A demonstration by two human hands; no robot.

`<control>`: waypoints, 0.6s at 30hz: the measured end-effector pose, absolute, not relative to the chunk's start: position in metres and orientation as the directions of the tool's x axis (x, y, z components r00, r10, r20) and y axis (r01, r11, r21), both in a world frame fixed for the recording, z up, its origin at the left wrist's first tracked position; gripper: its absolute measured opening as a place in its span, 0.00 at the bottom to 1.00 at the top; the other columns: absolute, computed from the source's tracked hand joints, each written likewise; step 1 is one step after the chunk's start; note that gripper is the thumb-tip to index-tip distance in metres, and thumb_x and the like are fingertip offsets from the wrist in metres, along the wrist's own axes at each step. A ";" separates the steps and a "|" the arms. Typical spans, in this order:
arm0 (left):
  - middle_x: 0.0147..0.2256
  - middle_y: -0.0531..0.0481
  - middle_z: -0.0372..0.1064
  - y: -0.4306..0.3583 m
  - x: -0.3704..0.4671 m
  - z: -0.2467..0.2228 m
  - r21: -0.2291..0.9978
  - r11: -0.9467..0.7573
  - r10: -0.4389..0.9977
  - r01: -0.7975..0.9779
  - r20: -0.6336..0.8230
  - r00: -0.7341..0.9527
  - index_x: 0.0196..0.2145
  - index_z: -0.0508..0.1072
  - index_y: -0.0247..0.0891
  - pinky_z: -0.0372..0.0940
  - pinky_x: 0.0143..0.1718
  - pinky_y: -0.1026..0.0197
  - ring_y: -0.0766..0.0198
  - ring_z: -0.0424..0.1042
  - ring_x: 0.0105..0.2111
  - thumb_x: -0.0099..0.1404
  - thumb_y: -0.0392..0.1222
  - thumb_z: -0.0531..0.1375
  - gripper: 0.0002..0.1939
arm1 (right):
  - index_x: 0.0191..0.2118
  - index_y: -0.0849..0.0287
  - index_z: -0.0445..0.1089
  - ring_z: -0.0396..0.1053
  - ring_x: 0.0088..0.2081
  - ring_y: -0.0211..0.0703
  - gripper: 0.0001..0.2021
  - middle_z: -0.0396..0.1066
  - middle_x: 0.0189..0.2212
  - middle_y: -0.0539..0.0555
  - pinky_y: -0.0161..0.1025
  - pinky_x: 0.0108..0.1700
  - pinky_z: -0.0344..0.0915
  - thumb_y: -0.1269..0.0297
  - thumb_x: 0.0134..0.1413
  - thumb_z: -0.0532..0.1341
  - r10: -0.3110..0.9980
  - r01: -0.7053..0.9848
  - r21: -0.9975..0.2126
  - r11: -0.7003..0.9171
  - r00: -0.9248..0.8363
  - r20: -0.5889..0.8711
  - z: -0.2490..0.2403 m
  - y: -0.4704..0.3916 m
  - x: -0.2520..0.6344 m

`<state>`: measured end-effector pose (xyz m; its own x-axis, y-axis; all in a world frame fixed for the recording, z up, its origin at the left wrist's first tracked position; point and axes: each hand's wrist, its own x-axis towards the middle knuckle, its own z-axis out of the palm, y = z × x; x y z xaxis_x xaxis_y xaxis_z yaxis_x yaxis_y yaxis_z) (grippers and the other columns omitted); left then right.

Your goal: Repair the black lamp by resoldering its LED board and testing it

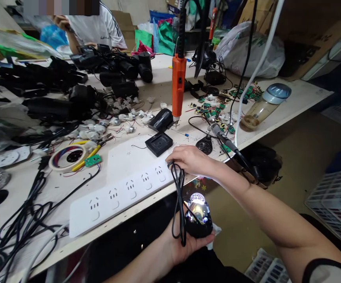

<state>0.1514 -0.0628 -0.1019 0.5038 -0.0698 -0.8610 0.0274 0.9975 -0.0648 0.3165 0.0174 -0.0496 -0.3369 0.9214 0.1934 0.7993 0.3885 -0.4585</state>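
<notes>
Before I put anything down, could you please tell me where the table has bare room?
Bare wood shows between the bottle and the right corner of the table; a pale patch lies among the power strip, tape roll and black box. It is crowded at left with cables and black parts, and centrally with motors and circuit boards.

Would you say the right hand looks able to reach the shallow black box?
Probably yes: the black box lies close by the right hand with nothing visible between, though that hand is at the power strip.

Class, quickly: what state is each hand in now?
Left hand: holding the lit lamp.
Right hand: closed on a plug at the power strip.
</notes>
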 end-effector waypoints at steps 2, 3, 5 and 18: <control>0.30 0.37 0.75 -0.065 0.152 -0.104 -0.074 0.997 -0.083 0.038 -0.869 0.487 0.48 0.68 0.24 0.73 0.37 0.51 0.49 0.77 0.28 0.69 0.56 0.52 0.28 | 0.40 0.64 0.75 0.70 0.41 0.43 0.09 0.74 0.37 0.54 0.36 0.46 0.64 0.82 0.57 0.64 0.927 0.809 -0.453 0.375 -0.321 0.194 -0.049 0.016 0.315; 0.30 0.37 0.75 -0.066 0.152 -0.104 -0.077 0.996 -0.087 0.040 -0.874 0.479 0.50 0.67 0.24 0.73 0.36 0.51 0.49 0.77 0.28 0.68 0.57 0.52 0.29 | 0.40 0.64 0.74 0.70 0.41 0.43 0.08 0.74 0.36 0.54 0.36 0.46 0.64 0.82 0.57 0.64 0.928 0.812 -0.451 0.371 -0.317 0.194 -0.049 0.015 0.314; 0.30 0.37 0.75 -0.067 0.151 -0.104 -0.081 0.996 -0.090 0.038 -0.885 0.457 0.52 0.66 0.23 0.73 0.35 0.51 0.49 0.77 0.28 0.68 0.57 0.53 0.30 | 0.39 0.63 0.74 0.70 0.41 0.42 0.08 0.74 0.36 0.53 0.35 0.46 0.64 0.82 0.57 0.64 0.931 0.816 -0.448 0.366 -0.312 0.192 -0.049 0.014 0.314; 0.32 0.34 0.76 -0.070 0.147 -0.109 -0.066 0.998 -0.068 0.023 -0.852 0.519 0.52 0.66 0.23 0.73 0.37 0.50 0.47 0.78 0.29 0.68 0.54 0.54 0.28 | 0.45 0.60 0.77 0.73 0.45 0.43 0.18 0.76 0.43 0.54 0.34 0.45 0.64 0.87 0.54 0.61 0.925 0.796 -0.520 0.311 -0.379 -0.026 -0.025 0.020 0.327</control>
<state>0.1469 -0.0701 -0.1092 0.5188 -0.0681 -0.8522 0.0225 0.9976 -0.0660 0.3270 0.0204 -0.0247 -0.3785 0.9252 -0.0263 0.7957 0.3108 -0.5198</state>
